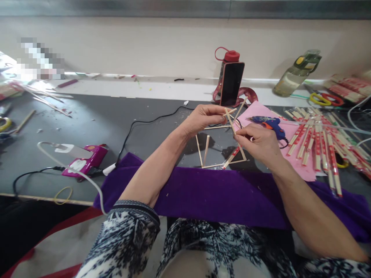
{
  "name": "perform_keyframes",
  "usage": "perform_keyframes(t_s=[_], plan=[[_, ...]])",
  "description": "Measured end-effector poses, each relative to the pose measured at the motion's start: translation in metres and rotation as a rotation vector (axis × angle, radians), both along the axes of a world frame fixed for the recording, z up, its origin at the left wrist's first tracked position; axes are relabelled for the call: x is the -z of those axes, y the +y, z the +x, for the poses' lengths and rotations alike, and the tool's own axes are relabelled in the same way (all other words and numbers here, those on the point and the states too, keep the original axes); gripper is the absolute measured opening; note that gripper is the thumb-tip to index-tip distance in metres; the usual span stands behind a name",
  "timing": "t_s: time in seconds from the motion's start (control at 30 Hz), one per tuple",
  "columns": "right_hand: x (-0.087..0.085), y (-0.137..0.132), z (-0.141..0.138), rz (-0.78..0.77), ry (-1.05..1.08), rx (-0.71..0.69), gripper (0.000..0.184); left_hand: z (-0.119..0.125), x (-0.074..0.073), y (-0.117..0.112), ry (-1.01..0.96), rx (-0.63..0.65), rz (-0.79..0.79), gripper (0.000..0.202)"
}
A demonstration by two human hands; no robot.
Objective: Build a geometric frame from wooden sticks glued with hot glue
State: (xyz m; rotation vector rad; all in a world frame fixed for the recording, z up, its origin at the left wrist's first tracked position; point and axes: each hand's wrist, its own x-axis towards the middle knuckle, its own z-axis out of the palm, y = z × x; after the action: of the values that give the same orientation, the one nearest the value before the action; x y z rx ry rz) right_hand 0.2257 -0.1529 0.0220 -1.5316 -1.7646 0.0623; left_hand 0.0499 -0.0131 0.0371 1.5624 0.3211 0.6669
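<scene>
Working at a dark grey tabletop (150, 146), speckled with small pale scraps, before a plain off-white wall (139, 46) with a white ledge (165, 87) along the foot. Spread across the near edge: a soft, plush-looking purple cloth (220, 193), rumpled at both ends.

Holding a stick frame (213, 166) of thin, straight, pale wooden sticks, angular and open-sided, just beyond the cloth. Clamping the top of the frame between the fingers of the left hand (205, 117); hard to tell on how many sticks. Pinching one slanting stick (230, 121) of the same frame between the fingers of the right hand (259, 144).

Near the right hand, to count: one blue glue gun (272, 124) on one sheet of smooth pink paper (307, 170), and well over a dozen wrapped sticks (320, 143) in shiny, red-printed film, too overlapped to number exactly. Behind, to count: two bottles, namely a red-capped bottle (232, 56) with one dark-screened phone (232, 84) propped against the front, and a see-through greenish bottle (292, 77). Off to the left, one glossy magenta box (84, 160) with cables, and one thin yellow loop (63, 188) at the edge.
</scene>
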Motion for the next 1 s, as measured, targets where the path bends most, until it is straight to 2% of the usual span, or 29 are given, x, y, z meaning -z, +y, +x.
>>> perform_keyframes(t_s=[0.13, 0.33, 0.53, 1.0], plan=[[-0.0002, -0.0002, -0.0003, -0.004, -0.005, 0.000, 0.012, -0.0012, -0.0010, 0.0001, -0.016, 0.029, 0.019, 0.025], [-0.0022, -0.0011, -0.0017, -0.017, -0.007, 0.013, 0.014, -0.0006, -0.0035, 0.0011, 0.016, 0.002, 0.002, 0.025], [-0.0031, -0.0015, -0.0022, -0.020, -0.009, 0.009, 0.014, -0.0013, -0.0079, -0.0018, 0.006, 0.034, 0.013, 0.033], [-0.0048, -0.0030, -0.0042, -0.021, 0.000, 0.001, 0.013, 0.0005, -0.0047, -0.0013, 0.016, -0.026, 0.046, 0.023]])
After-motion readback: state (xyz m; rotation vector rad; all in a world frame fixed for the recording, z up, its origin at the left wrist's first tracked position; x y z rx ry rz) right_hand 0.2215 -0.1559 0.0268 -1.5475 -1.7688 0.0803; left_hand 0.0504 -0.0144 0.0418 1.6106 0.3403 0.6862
